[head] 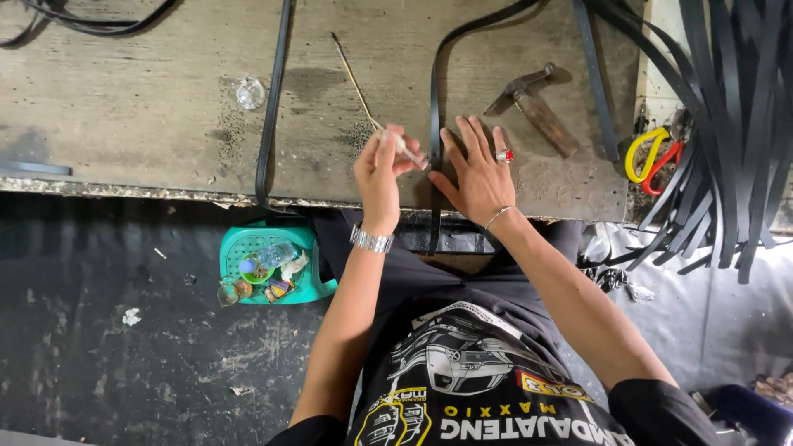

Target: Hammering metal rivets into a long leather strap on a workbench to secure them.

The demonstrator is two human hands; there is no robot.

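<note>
the left hand (382, 169) keeps its grip pinched on a thin wooden brush stick (363, 95), tip at the narrow black strap (435, 124); just beside that grip, the right hand (477, 169) lies flat with fingers apart, pinning the strap to the worn worktop (124, 107).

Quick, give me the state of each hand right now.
Left hand: closed, fingers pinching a thin stick.
Right hand: open, flat on the workbench, fingers beside the black strap.
</note>
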